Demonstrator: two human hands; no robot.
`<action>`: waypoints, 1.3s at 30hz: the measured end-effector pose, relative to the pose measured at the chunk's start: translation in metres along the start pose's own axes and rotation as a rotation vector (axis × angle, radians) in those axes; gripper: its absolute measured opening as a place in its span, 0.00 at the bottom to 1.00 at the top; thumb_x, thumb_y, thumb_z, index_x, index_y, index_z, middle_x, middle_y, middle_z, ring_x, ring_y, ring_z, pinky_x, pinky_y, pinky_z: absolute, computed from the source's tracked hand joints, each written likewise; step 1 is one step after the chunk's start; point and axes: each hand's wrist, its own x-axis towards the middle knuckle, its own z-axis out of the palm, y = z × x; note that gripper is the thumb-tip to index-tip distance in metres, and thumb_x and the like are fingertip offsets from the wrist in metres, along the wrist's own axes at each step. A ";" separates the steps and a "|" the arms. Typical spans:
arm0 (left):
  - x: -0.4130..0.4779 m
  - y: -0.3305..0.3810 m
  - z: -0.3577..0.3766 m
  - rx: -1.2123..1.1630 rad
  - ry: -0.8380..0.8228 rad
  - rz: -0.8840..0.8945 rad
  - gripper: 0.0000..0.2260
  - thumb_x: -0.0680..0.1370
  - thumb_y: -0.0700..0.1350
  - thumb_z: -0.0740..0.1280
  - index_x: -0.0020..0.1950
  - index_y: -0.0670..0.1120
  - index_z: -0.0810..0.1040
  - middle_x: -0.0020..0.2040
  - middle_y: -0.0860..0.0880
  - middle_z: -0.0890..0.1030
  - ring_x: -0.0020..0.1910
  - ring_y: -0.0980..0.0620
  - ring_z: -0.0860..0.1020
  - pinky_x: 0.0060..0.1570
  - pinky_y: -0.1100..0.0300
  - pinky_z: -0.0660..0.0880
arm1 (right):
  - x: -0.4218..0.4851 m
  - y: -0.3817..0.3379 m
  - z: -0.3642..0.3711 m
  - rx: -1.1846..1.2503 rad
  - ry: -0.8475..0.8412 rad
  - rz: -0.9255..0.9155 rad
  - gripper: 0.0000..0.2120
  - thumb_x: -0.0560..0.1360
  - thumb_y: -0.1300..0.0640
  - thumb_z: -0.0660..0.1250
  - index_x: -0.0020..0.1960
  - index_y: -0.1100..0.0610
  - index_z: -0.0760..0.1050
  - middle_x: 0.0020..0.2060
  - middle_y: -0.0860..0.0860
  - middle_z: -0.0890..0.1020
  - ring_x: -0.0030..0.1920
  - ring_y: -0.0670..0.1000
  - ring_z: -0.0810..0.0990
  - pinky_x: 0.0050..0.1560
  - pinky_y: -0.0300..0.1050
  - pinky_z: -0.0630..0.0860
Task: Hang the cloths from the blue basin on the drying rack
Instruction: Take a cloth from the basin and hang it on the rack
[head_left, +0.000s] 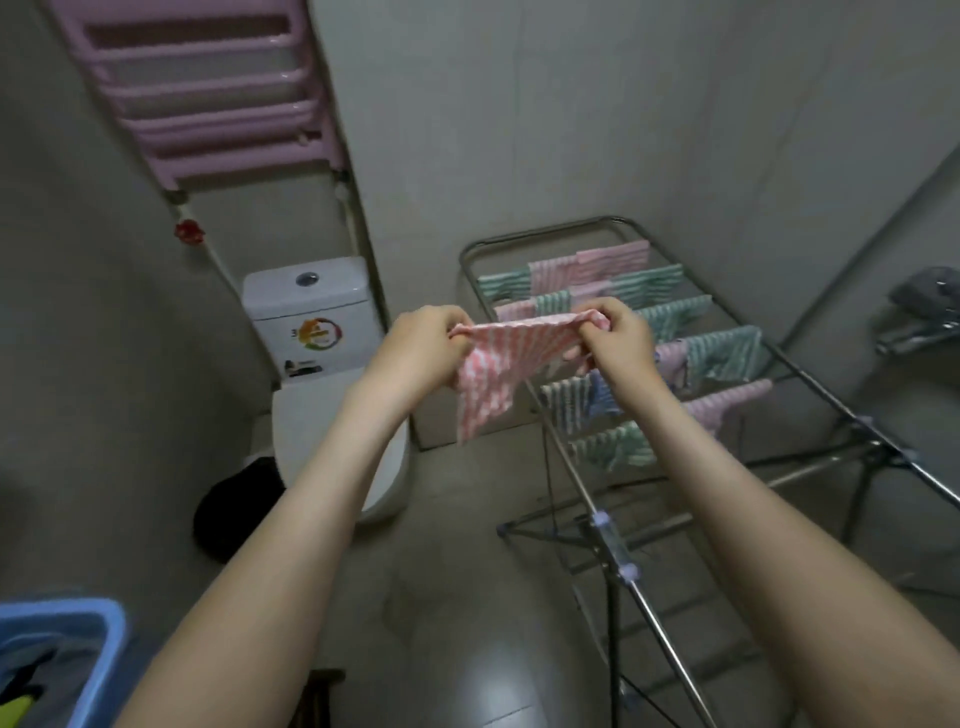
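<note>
Many cloths already hang on the drying rack; my left hand and right hand pinch a pink striped cloth stretched between them, and the blue basin holds more.

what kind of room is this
Most likely a home bathroom used for drying laundry: a white toilet stands by the tiled wall, a pink towel radiator hangs above it, and a metal drying rack holds striped cloths.
</note>
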 end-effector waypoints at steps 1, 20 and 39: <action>0.006 0.013 0.013 -0.010 -0.037 0.011 0.07 0.77 0.39 0.62 0.44 0.44 0.79 0.37 0.44 0.83 0.35 0.49 0.83 0.43 0.60 0.79 | 0.001 0.005 -0.019 0.015 0.021 0.012 0.13 0.75 0.70 0.57 0.41 0.55 0.74 0.28 0.54 0.77 0.23 0.46 0.79 0.19 0.39 0.71; 0.130 0.159 0.223 -0.181 -0.624 0.212 0.08 0.78 0.39 0.62 0.38 0.42 0.75 0.34 0.41 0.81 0.34 0.47 0.83 0.43 0.49 0.81 | 0.065 0.113 -0.242 -0.291 0.592 0.171 0.04 0.74 0.63 0.64 0.48 0.58 0.76 0.41 0.51 0.78 0.45 0.50 0.74 0.43 0.42 0.67; 0.244 0.145 0.354 0.022 -0.851 0.145 0.12 0.80 0.42 0.59 0.37 0.42 0.69 0.34 0.43 0.76 0.31 0.48 0.77 0.36 0.57 0.77 | 0.171 0.236 -0.254 -0.469 0.325 0.408 0.18 0.77 0.64 0.60 0.67 0.63 0.67 0.54 0.58 0.76 0.53 0.55 0.75 0.54 0.48 0.73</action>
